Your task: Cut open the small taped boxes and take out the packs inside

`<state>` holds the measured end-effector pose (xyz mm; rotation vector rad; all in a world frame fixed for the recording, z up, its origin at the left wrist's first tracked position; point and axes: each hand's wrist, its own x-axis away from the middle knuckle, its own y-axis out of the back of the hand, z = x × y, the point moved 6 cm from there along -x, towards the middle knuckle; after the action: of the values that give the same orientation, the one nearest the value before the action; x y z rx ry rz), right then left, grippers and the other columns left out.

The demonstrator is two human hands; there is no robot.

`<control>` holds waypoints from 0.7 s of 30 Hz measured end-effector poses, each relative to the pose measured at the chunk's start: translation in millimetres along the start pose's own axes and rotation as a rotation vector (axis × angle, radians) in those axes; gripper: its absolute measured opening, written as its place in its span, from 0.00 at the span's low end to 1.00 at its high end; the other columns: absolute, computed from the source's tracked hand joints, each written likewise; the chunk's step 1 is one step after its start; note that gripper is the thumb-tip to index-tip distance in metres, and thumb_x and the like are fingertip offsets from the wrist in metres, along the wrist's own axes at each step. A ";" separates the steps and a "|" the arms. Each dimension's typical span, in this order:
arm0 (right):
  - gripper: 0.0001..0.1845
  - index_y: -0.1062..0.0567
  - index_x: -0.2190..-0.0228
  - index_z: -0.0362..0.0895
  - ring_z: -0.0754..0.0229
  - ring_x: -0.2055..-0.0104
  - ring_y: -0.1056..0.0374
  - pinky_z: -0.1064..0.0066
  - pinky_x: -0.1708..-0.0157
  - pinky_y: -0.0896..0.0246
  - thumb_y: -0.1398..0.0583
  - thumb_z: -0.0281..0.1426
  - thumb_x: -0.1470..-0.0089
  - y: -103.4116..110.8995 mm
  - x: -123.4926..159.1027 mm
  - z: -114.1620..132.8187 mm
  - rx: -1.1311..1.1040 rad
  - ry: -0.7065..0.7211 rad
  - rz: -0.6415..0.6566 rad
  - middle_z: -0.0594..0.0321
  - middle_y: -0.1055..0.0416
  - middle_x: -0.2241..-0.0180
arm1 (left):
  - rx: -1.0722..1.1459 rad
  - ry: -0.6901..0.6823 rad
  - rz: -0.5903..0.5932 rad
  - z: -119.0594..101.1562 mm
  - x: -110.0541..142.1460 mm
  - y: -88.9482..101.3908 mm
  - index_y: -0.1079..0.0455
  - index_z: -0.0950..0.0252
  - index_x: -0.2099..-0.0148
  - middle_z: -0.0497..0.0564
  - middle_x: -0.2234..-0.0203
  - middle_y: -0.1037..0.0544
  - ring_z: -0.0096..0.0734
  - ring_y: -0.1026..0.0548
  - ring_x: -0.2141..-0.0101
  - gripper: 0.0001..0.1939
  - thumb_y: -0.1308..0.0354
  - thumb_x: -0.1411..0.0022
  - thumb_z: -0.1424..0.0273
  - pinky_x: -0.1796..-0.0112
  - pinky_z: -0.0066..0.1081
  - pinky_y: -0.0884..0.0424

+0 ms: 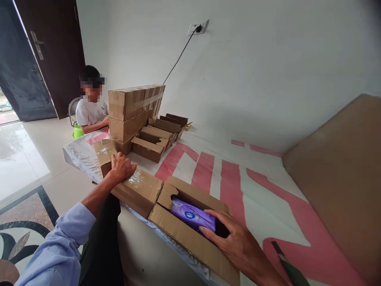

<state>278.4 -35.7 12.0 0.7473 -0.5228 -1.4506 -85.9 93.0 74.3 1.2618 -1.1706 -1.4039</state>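
Cardboard crowds the near-left part of the tabletop, a white surface with broad pink stripes. The open box sits at the near edge, its flaps up, with a purple packet lying inside. The right hand reaches over the box's near wall, fingers spread wide and flat, fingertips touching the packet but not closed round it. The left hand lies palm down, its grip open, on a taped box that rests just beside the open one, touching it along one flap and hanging partly over the near edge. Behind these, toward the far-left corner, a stack of sealed boxes stands two high, and a row of open small boxes runs from it toward the wall. A seated person works at that far-left corner behind the stack. Along the right edge a large brown board leans up from the surface. Between the board and the boxes the striped middle lies free, as does the far strip along the wall, where a black cable drops from a socket.
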 end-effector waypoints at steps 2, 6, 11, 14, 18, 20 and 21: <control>0.27 0.20 0.51 0.50 0.39 0.47 0.20 0.53 0.53 0.21 0.36 0.53 0.45 -2.5 -2.6 4.1 -0.007 0.011 -0.007 0.51 0.18 0.48 | -0.004 0.013 0.006 5.0 -1.5 3.0 0.14 0.70 0.54 0.71 0.51 0.16 0.63 0.28 0.42 0.29 0.51 0.23 0.54 0.41 0.58 0.36; 0.26 0.19 0.52 0.50 0.39 0.47 0.21 0.51 0.51 0.22 0.36 0.52 0.46 -6.0 -7.3 7.2 -0.027 0.051 -0.044 0.52 0.17 0.49 | -0.029 0.016 0.036 13.7 -4.7 4.7 0.14 0.71 0.52 0.73 0.51 0.16 0.65 0.29 0.40 0.30 0.53 0.22 0.55 0.41 0.59 0.37; 0.26 0.19 0.52 0.50 0.39 0.47 0.22 0.49 0.50 0.24 0.34 0.51 0.47 -4.5 -8.9 10.0 -0.059 0.072 -0.069 0.52 0.17 0.50 | -0.045 -0.017 0.033 14.7 -7.6 6.7 0.14 0.69 0.52 0.71 0.49 0.16 0.66 0.29 0.41 0.27 0.52 0.22 0.59 0.42 0.61 0.37; 0.25 0.19 0.53 0.50 0.40 0.50 0.21 0.49 0.49 0.24 0.34 0.50 0.48 2.5 -6.5 14.0 -0.098 0.087 -0.098 0.52 0.18 0.52 | -0.046 -0.043 0.014 11.0 -10.1 10.5 0.15 0.68 0.51 0.70 0.49 0.17 0.66 0.28 0.41 0.24 0.51 0.24 0.61 0.43 0.60 0.35; 0.23 0.19 0.53 0.50 0.42 0.51 0.21 0.51 0.48 0.25 0.32 0.47 0.48 17.0 -0.3 19.3 -0.163 0.090 -0.136 0.54 0.18 0.53 | -0.034 -0.107 -0.005 1.9 -14.7 17.3 0.16 0.66 0.50 0.68 0.49 0.17 0.63 0.26 0.42 0.20 0.48 0.26 0.64 0.43 0.56 0.32; 0.23 0.18 0.53 0.50 0.43 0.49 0.22 0.53 0.48 0.25 0.31 0.46 0.49 25.1 2.5 19.5 -0.212 0.076 -0.157 0.55 0.18 0.52 | 0.012 -0.149 -0.027 -5.1 -16.8 21.7 0.16 0.64 0.48 0.65 0.48 0.17 0.60 0.24 0.42 0.18 0.47 0.26 0.65 0.43 0.53 0.30; 0.23 0.18 0.53 0.50 0.43 0.49 0.22 0.54 0.48 0.25 0.30 0.46 0.49 28.7 3.6 18.7 -0.245 0.063 -0.163 0.55 0.18 0.51 | 0.048 -0.171 -0.041 -9.5 -17.4 24.1 0.16 0.64 0.47 0.64 0.47 0.17 0.59 0.24 0.42 0.18 0.46 0.27 0.66 0.43 0.52 0.29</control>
<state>284.9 -42.8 45.1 0.6490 -0.2333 -1.6027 -74.4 105.5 100.5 1.2232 -1.3068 -1.5465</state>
